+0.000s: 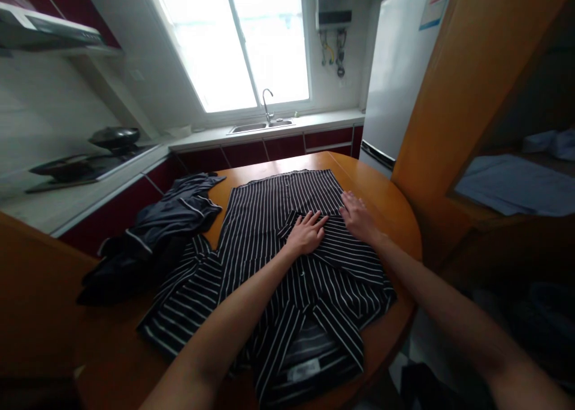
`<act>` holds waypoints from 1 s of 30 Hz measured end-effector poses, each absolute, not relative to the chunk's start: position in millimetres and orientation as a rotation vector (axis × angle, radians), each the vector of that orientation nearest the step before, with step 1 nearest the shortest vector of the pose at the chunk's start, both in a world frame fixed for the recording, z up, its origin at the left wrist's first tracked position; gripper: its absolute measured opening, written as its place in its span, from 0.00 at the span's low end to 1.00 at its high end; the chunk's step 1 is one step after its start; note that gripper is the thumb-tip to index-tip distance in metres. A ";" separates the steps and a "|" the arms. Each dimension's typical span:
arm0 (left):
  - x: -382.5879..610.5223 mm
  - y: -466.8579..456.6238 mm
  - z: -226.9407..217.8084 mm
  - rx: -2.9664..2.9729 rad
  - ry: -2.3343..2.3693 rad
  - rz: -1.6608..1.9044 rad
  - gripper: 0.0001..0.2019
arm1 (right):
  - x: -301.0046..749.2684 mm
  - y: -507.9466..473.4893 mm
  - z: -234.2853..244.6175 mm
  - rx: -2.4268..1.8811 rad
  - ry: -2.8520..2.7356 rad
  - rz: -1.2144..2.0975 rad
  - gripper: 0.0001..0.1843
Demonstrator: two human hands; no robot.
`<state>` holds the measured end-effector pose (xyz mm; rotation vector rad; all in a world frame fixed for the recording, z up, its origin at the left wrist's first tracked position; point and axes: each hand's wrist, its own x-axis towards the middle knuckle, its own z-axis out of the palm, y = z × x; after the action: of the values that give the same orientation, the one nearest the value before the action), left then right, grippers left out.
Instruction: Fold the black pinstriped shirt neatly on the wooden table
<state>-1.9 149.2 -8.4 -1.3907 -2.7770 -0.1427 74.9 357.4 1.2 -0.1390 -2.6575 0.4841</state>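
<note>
A black shirt with white stripes (256,218) lies spread on the wooden table, its collar toward me and its hem at the far side. The right-hand sleeve (350,254) is folded inward over the shirt's front, while the other sleeve (188,302) sticks out to the left. My left hand (306,233) rests flat on the folded sleeve's cuff end, fingers spread. At the shirt's right edge, my right hand (357,217) lies with its fingers stretched out, touching the cloth by the sleeve's fold.
Dark clothes with white piping (175,212) are heaped at the table's left. The round wooden table (381,200) curves off to the right. Beyond it stand a sink (251,127), a stove with a wok (114,137), and a fridge (395,68).
</note>
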 end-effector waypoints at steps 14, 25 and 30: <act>-2.9 151.3 -7.8 -1.394 -2.776 -0.147 0.28 | 126.7 351.3 -4.0 -0.222 -2.921 0.250 0.39; -3.9 153.4 -4.3 -1.443 -2.798 -0.143 0.28 | 198.2 307.6 -12.7 0.172 -3.029 0.234 0.41; 13.3 147.4 11.9 -1.557 -2.709 -0.121 0.27 | 197.8 308.9 -4.6 0.191 -3.070 0.258 0.44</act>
<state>13.3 147.4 11.9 -1.5567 -2.7095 -0.1207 197.8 308.9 -4.6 0.1906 -3.0697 0.2585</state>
